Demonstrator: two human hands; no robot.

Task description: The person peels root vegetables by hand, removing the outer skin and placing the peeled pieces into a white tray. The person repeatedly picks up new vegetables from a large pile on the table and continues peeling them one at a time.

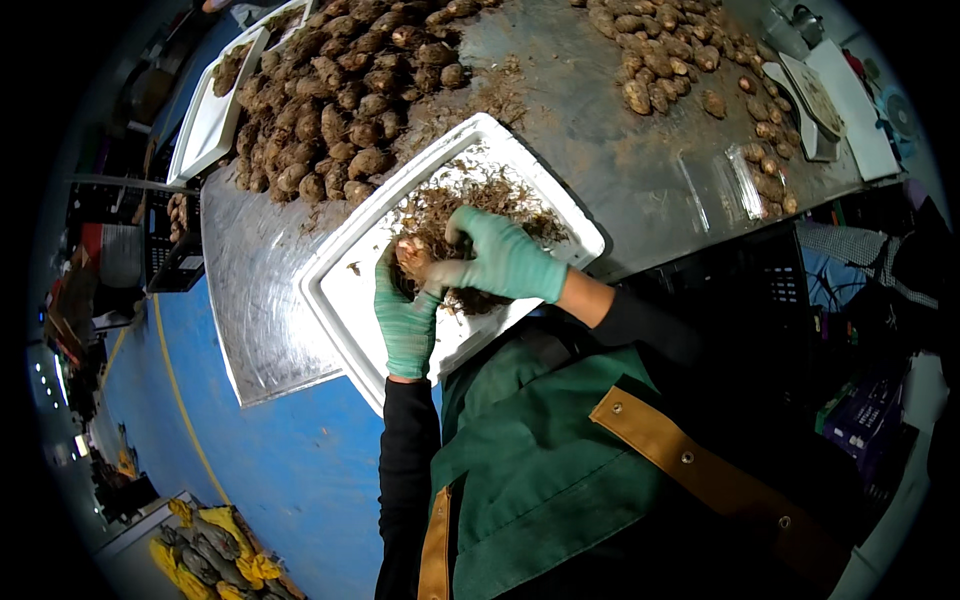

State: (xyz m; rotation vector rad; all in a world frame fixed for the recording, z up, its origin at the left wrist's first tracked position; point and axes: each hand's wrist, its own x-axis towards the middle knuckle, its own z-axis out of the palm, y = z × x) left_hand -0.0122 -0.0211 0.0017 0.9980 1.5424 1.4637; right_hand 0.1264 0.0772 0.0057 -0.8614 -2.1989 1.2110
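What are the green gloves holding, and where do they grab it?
A small brown root over the white tray. The left hand cups it from below; the right hand pinches its top side.

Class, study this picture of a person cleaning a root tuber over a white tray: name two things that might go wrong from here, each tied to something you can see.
1. The white foam tray juts past the metal table's edge toward the person; a push may tip it, spilling the trimmings.
2. The left hand and right hand work close together on one tuber; it might slip and drop.
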